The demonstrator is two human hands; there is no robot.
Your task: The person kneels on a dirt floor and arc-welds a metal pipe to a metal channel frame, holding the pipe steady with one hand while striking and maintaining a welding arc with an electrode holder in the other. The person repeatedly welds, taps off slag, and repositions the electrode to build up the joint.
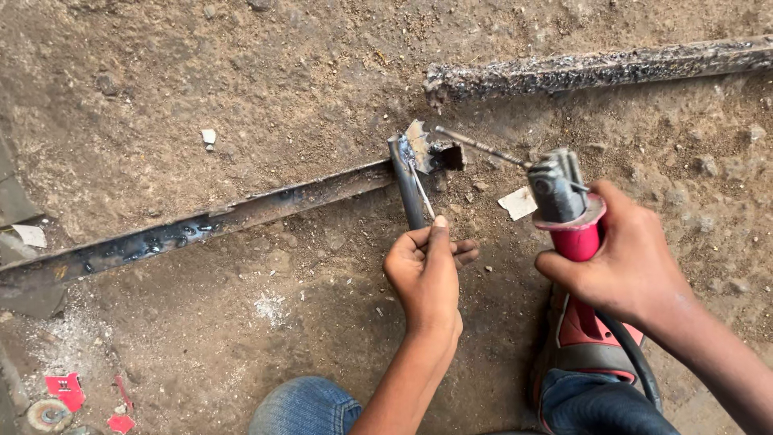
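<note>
Short steel tube lies on the dirt ground, butted to the long bar at 9 o'clock. Left hand fingers pinch its near end; right hand grips the red drill, bit aimed at the joint. Looks like lining-up; next needs a steady tube.

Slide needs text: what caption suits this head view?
Left hand steadies a metal bar while right hand grips a red welding holder.
</note>
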